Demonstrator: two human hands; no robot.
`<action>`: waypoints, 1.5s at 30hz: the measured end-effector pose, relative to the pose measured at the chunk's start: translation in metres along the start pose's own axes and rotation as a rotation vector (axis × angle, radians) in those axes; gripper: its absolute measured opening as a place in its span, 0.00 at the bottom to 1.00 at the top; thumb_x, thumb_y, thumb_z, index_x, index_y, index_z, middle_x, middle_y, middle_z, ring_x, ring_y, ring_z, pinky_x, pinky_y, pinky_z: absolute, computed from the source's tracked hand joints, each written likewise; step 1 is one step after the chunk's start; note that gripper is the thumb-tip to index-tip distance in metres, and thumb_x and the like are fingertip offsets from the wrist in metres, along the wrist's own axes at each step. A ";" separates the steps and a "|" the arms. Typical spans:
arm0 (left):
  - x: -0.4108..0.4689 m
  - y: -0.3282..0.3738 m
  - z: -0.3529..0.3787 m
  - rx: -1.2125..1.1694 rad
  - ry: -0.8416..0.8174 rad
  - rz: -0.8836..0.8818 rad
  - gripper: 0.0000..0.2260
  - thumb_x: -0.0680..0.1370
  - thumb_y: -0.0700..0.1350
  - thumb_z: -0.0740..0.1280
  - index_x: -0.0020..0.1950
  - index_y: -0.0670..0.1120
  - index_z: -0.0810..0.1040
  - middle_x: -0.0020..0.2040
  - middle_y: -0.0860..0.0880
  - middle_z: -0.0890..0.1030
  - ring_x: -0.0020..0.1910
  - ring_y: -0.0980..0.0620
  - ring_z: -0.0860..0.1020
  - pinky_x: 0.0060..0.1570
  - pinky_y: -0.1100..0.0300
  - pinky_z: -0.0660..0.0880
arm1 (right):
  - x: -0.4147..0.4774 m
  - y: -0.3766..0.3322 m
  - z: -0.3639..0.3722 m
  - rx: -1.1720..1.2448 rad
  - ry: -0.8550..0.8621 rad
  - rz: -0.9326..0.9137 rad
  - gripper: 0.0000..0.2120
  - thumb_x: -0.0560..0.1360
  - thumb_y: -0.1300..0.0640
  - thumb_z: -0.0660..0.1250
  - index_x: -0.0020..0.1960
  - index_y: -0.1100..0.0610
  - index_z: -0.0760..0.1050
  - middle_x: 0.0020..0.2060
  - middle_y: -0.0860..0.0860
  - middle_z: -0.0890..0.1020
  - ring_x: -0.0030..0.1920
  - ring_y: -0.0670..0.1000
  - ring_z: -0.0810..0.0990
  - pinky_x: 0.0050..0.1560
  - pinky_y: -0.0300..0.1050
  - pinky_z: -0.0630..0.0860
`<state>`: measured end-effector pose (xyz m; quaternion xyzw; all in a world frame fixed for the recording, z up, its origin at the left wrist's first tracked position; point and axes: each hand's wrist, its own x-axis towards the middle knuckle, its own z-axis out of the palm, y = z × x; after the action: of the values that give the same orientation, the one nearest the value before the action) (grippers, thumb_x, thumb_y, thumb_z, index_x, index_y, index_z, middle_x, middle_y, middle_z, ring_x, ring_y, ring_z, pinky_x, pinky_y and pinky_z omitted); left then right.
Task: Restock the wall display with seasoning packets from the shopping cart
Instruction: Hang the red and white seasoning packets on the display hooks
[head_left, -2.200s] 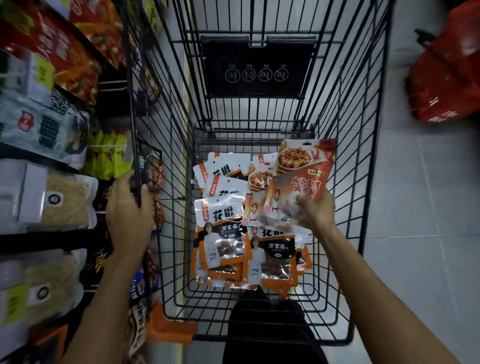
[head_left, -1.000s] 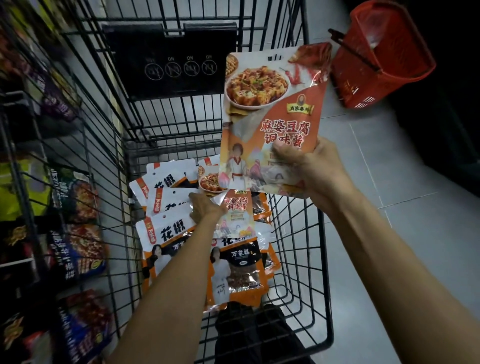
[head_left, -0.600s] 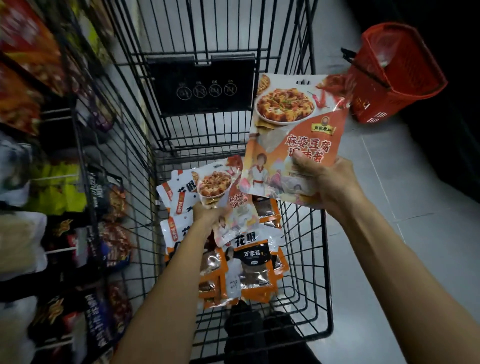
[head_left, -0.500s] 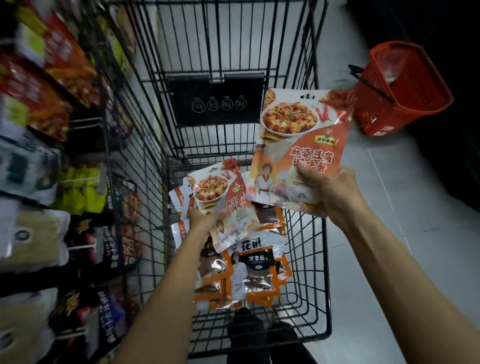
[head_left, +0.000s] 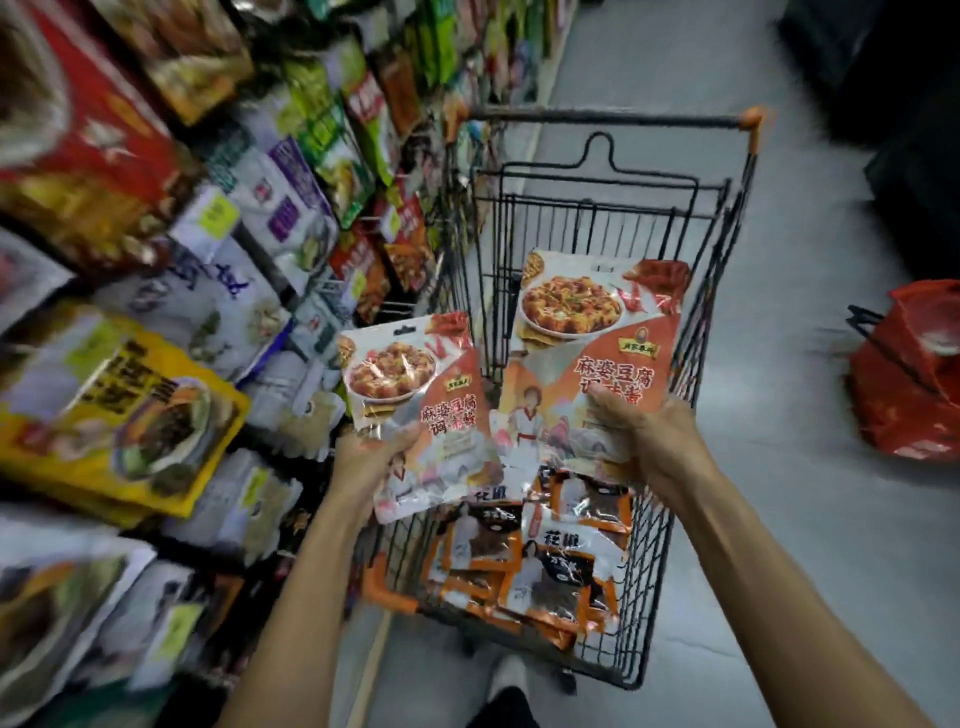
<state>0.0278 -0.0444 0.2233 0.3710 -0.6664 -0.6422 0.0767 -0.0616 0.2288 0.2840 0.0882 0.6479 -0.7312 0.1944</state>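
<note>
**Two seasoning packets being held up over the cart**

The left hand (head_left: 370, 460) is gripping the smaller seasoning packet (head_left: 410, 389), fingers closed on its lower left edge, and is holding it upright near the wall display (head_left: 171, 322) on the left. The right hand (head_left: 652, 441) is pinching the larger seasoning packet (head_left: 592, 343) at its lower right part and is holding it above the shopping cart (head_left: 719, 270). The two packets are facing the camera side by side, with their inner edges almost meeting. Orange-and-black packets (head_left: 540, 566) are lying piled in the near end of the cart. A red basket (head_left: 914, 379) is sitting on the floor (head_left: 779, 519) to the right.
</note>
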 end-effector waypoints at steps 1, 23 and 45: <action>-0.018 0.008 -0.012 -0.032 0.036 0.038 0.07 0.69 0.42 0.76 0.34 0.45 0.79 0.28 0.51 0.82 0.29 0.55 0.79 0.31 0.63 0.76 | -0.009 -0.005 0.005 -0.017 -0.053 -0.002 0.07 0.68 0.54 0.76 0.41 0.55 0.80 0.38 0.54 0.86 0.37 0.55 0.85 0.33 0.48 0.79; -0.502 0.065 -0.332 -0.028 1.015 0.585 0.17 0.75 0.42 0.70 0.25 0.49 0.79 0.22 0.58 0.77 0.22 0.64 0.75 0.23 0.74 0.68 | -0.315 -0.028 0.268 -0.186 -1.334 -0.285 0.02 0.70 0.53 0.73 0.42 0.51 0.82 0.40 0.47 0.85 0.44 0.46 0.84 0.37 0.38 0.78; -0.756 -0.068 -0.521 -0.002 1.382 0.478 0.30 0.65 0.62 0.75 0.49 0.35 0.79 0.44 0.39 0.82 0.43 0.42 0.80 0.47 0.44 0.75 | -0.614 0.113 0.389 -0.273 -1.644 -0.112 0.16 0.66 0.49 0.74 0.48 0.56 0.79 0.41 0.48 0.86 0.40 0.44 0.85 0.34 0.33 0.77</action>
<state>0.8951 -0.0051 0.5295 0.5356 -0.5283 -0.2279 0.6181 0.5896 -0.0586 0.4713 -0.5304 0.3858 -0.4860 0.5776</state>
